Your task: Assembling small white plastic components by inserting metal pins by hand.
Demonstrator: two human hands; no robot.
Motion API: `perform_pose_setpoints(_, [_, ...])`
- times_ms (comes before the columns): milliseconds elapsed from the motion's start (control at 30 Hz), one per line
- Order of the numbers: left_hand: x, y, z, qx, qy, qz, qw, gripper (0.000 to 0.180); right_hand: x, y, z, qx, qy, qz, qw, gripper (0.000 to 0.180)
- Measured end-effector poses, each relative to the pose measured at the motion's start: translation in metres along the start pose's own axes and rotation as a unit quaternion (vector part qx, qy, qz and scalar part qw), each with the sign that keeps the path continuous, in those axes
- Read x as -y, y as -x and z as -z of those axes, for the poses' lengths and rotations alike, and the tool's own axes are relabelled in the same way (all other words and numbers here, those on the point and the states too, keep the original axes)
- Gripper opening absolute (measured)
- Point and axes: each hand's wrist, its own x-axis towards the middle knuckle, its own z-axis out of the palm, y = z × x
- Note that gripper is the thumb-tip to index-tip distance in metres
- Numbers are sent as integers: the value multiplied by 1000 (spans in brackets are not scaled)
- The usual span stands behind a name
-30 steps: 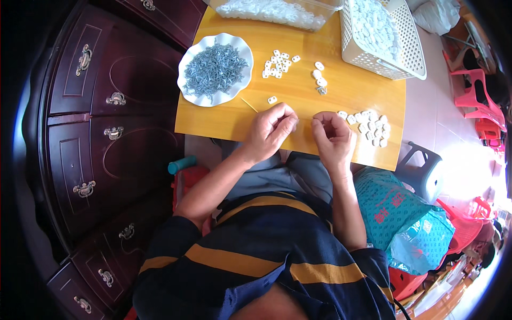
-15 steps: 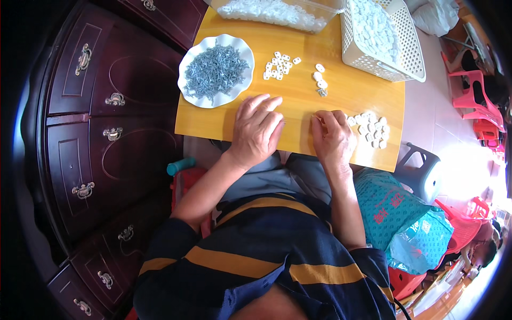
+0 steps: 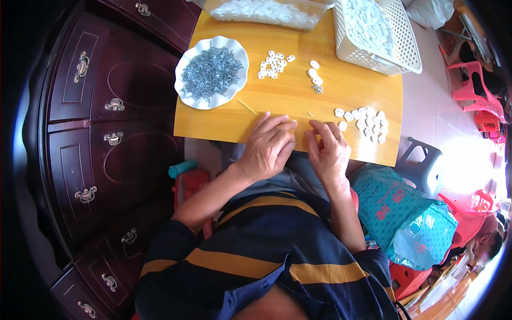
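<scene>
My left hand (image 3: 268,145) is over the table's near edge, its fingers bent and thumb and fingertips drawn together. A tiny thin thing shows at the fingertips, too small to name. Close by on the right, my right hand (image 3: 329,152) has loosely bent fingers, thumb and forefinger slightly apart, with nothing visible between them. Beside its fingertips lies a white round plastic piece (image 3: 342,126), at the edge of a loose group of similar white pieces (image 3: 369,122). A thin yellow stick (image 3: 247,107) lies beyond my left hand. A tiny sliver (image 3: 310,113) rests beyond my right.
A white scalloped plate (image 3: 180,88) holds many grey nails or screws (image 3: 210,73). Small white two-holed pieces (image 3: 273,65) and a short row of white ovals (image 3: 313,73) lie mid-table. A clear tub (image 3: 314,24) and a white perforated basket (image 3: 368,58) of white parts stand at the back.
Both hands have moved nearer each other, the left one to the right and nearer my body. The yellow stick, the tiny sliver and more white pieces beside my right hand are now uncovered.
</scene>
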Motion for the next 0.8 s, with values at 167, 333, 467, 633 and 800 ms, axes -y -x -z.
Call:
perform_pose_setpoints(167, [4,-9,8,-56,95,14,994,10,5,-3,-2,32,6,2,999,21])
perform_pose_setpoints(333, [14,-9,18,-82,88,10,993,11,8,-8,-13,38,32,36,998,20])
perform_pose_setpoints(467, [13,-10,23,-81,104,6,991,10,10,-12,-17,53,64,38,996,18])
perform_pose_setpoints(633, [10,-12,25,-84,118,14,989,10,10,-14,-20,59,66,31,996,9])
perform_pose_setpoints(800, [8,-16,25,-79,121,30,989,14,7,-5,-16,43,8,39,998,10])
